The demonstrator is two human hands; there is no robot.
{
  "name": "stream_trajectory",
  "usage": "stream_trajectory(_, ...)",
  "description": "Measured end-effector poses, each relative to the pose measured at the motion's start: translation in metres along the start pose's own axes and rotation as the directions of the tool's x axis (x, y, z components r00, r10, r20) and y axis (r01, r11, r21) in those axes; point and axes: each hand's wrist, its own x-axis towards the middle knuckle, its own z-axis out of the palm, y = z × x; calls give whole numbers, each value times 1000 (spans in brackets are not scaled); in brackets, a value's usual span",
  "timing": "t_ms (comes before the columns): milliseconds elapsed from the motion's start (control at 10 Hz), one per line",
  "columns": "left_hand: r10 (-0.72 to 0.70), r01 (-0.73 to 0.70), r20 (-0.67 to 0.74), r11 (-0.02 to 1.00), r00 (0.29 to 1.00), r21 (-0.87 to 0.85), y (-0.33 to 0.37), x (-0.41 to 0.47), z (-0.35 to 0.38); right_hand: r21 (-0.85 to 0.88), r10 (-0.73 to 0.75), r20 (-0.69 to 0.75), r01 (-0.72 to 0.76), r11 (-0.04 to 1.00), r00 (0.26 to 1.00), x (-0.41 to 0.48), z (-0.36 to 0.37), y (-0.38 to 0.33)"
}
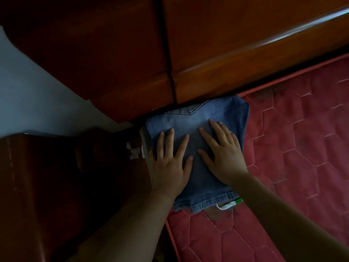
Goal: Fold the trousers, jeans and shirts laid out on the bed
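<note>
I see the folded blue jeans (194,120) in the middle of the frame. They lie on the corner of the red mattress (292,148), right up against the brown wooden headboard (226,53). The left hand (168,163) lies flat on the left side of the jeans, with its fingers straight and spread, gripping nothing. The right hand (222,154) lies flat on the right side, fingers spread too. A white tag (225,206) with a green bit sticks out at the jeans' lower edge.
</note>
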Motion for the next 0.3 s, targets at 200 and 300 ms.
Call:
stream_trajectory(200, 8, -5, 86, 999, 996, -37, -6, -8, -28, -9, 81, 55, -81, 997, 995, -22, -16, -12)
stream_trajectory(300, 1, 7, 139, 998, 990, -57, -14, -26, -47, 17, 192, 17, -192, 981, 981, -39, -28, -33)
